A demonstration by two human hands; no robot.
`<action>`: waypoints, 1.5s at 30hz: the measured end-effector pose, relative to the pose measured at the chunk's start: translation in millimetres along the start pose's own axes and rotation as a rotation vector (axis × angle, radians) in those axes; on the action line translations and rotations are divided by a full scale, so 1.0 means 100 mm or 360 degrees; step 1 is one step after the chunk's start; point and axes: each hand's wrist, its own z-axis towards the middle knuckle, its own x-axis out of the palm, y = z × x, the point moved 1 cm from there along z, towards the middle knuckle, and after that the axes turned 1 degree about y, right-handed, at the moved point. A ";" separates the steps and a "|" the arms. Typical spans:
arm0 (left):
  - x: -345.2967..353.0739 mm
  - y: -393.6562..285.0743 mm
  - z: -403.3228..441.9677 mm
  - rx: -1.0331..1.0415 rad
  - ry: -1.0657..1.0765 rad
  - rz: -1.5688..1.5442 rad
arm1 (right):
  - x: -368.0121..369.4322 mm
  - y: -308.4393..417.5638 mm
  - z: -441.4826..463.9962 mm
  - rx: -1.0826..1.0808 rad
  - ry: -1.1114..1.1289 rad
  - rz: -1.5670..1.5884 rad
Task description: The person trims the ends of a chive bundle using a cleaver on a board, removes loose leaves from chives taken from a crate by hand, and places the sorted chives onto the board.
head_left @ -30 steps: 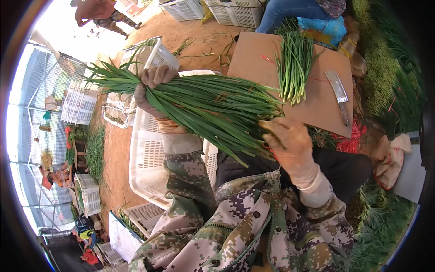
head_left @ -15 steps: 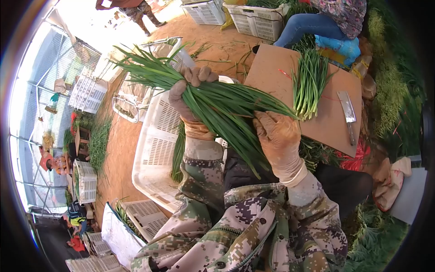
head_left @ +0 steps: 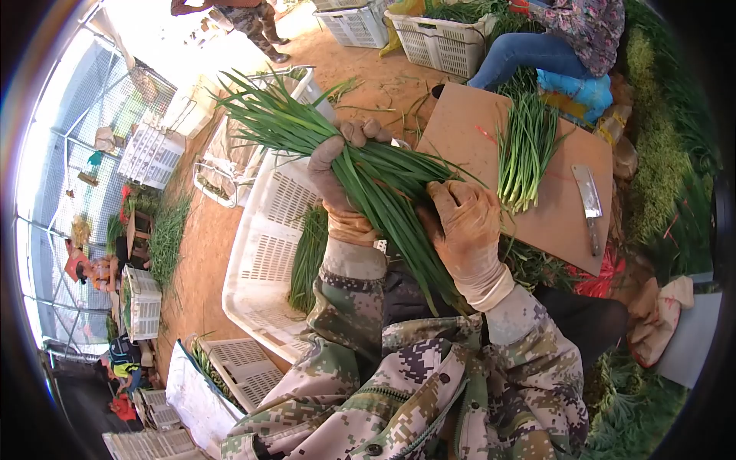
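Observation:
My left hand, in a soiled glove, is wrapped round the middle of a bunch of Chinese chives. The leaves fan out to the upper left and hang down toward my lap. My right hand, gloved too, pinches leaves at the bunch's right side; its fingertips are partly hidden. To the right, a second bunch of chives lies on a brown board, white stem ends toward me. A cleaver rests flat on the board beside that bunch.
Left of my knees stands a white plastic crate with chives inside. A seated person in jeans is beyond the board. Red string lies below the board's near edge. More crates stand farther off.
The held bunch and my left hand have shifted slightly right. My right hand has drawn a little toward the left, its fingers now closer to the bunch's middle.

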 end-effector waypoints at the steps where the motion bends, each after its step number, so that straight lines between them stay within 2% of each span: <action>1: 0.00 0.01 0.00 -0.0007 -0.0062 0.0008 | 0.01 -0.01 0.01 0.0046 0.0026 0.0009; 7: -0.03 0.03 0.01 -0.0042 -0.0055 0.0065 | -0.10 0.00 0.10 0.0037 -0.0118 0.0073; 14: -0.10 0.06 0.01 -0.0092 -0.0019 -0.0037 | -0.05 0.02 0.10 -0.0101 -0.0055 -0.0034; 17: -0.06 0.08 0.00 -0.0023 -0.0051 0.0097 | 0.05 -0.02 0.10 -0.0143 -0.0041 -0.0183; 20: -0.02 0.08 0.01 -0.0202 0.0009 0.0108 | 0.06 -0.13 0.12 -0.0070 -0.0016 -0.0162; 22: -0.08 0.08 0.00 -0.0145 -0.0001 0.0043 | 0.00 -0.26 0.11 0.0156 -0.0173 0.0443; 23: -0.14 0.07 -0.01 -0.0145 -0.0006 0.0042 | -0.05 -0.33 0.07 0.0158 -0.0168 0.0444; 25: -0.28 0.01 0.01 0.0020 -0.0069 0.0039 | -0.18 -0.54 -0.07 0.1025 -0.0025 0.1809; 27: -0.32 -0.02 0.03 0.0010 -0.0013 -0.0007 | -0.32 -0.77 -0.20 0.1303 -0.0025 0.2549; 28: -0.33 -0.02 0.03 0.0006 -0.0006 -0.0006 | -0.41 -0.82 -0.23 0.1288 -0.0051 0.2737; 29: -0.33 -0.01 0.03 -0.0002 -0.0002 -0.0005 | -0.47 -0.76 -0.21 0.1295 -0.0056 0.2735; 31: -0.38 0.04 0.03 -0.0005 -0.0006 -0.0031 | -0.59 -0.50 -0.07 0.0908 0.0124 0.1582; 32: -0.36 0.07 0.04 0.0005 -0.0007 -0.0057 | -0.62 -0.36 0.03 0.0542 0.0075 0.1184; 33: -0.34 0.10 0.03 0.0002 -0.0003 -0.0060 | -0.56 -0.24 0.05 0.0508 0.0010 0.1222; 35: -0.19 0.15 0.00 0.0001 -0.0154 0.0030 | -0.42 -0.17 0.17 0.0052 -0.0087 0.0783; 36: -0.17 0.17 0.00 0.0006 -0.0153 0.0037 | -0.36 -0.14 0.20 0.0049 -0.0088 0.0790; 38: -0.13 0.22 0.00 -0.0101 -0.0046 -0.0012 | -0.25 -0.10 0.23 -0.0180 0.0022 0.0247; 41: -0.06 0.23 -0.02 -0.0130 -0.0114 0.0013 | -0.11 -0.20 0.26 -0.0216 0.0101 0.0195; 43: -0.09 0.22 0.00 -0.0142 -0.0030 0.0010 | -0.12 -0.20 0.26 -0.0301 0.0001 0.0209; 45: 0.03 0.23 -0.04 -0.0189 -0.0136 0.0063 | -0.17 -0.20 0.27 -0.0161 0.0073 0.0246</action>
